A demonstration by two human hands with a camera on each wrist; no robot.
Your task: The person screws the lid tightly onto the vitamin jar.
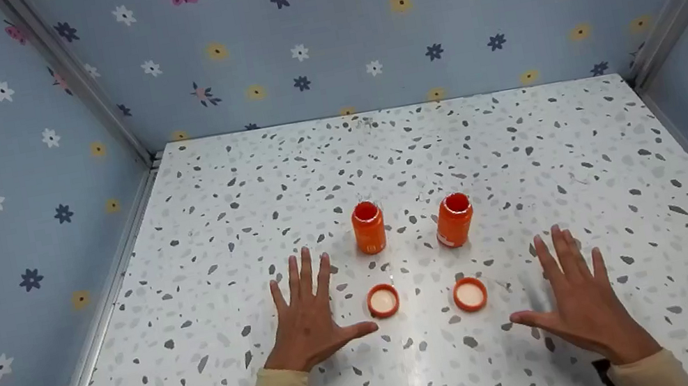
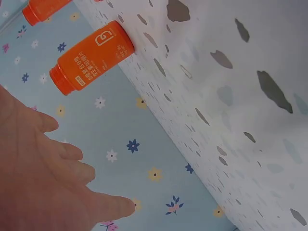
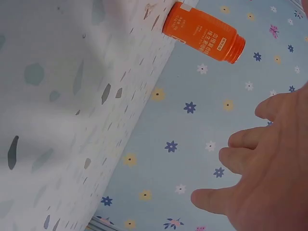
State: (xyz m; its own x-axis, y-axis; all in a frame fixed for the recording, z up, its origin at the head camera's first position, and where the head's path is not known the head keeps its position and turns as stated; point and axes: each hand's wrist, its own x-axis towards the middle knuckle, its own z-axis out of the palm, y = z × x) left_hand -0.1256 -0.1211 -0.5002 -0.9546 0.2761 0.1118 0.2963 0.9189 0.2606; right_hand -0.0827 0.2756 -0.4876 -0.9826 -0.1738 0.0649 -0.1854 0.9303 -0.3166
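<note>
Two orange bottles stand uncapped on the speckled table: a left bottle [image 1: 369,231] and a right bottle [image 1: 454,224]. In front of each lies an orange cap with its pale inside facing up, the left cap [image 1: 383,301] and the right cap [image 1: 470,294]. My left hand [image 1: 305,324], fingers spread, is to the left of the left cap, thumb pointing toward it. Spread as well, my right hand [image 1: 579,303] is to the right of the right cap. Neither hand holds anything. White print shows on the orange bottle [image 2: 94,57] in the left wrist view.
The white speckled tabletop [image 1: 379,151] is bounded by blue flowered panels at the back [image 1: 330,33], left and right. Metal edging [image 1: 106,327] runs along the left side. A small dark object [image 1: 604,373] shows by the right wrist.
</note>
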